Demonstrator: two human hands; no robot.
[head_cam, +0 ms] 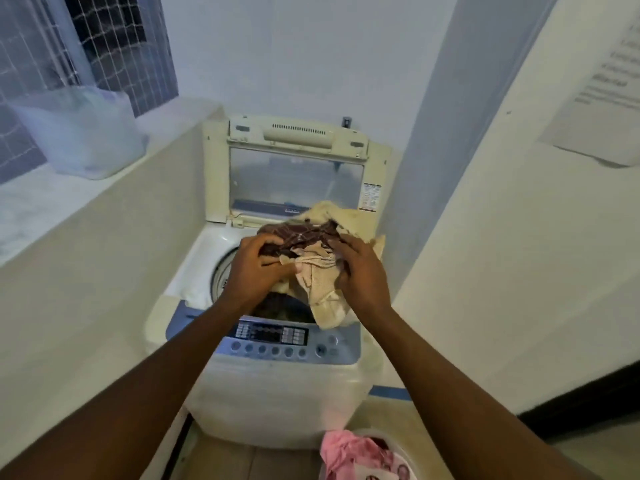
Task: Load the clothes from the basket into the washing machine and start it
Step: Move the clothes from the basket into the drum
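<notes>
A white top-loading washing machine (277, 396) stands ahead with its lid (294, 174) raised. Over its open drum (221, 271) I hold a bundle of clothes (322, 268): a dark brown patterned piece on top and cream cloth hanging down. My left hand (258, 268) grips the bundle's left side. On the right side my right hand (360, 271) grips it too. The basket (388, 441) sits on the floor at the bottom right, with a pink garment (349, 452) in it. The control panel (273, 337) faces me below the drum.
A low wall with a ledge runs along the left, and a translucent plastic bag (83, 133) sits on it under a meshed window. On the right a white wall carries a paper notice (606, 98). The machine fills a narrow alcove.
</notes>
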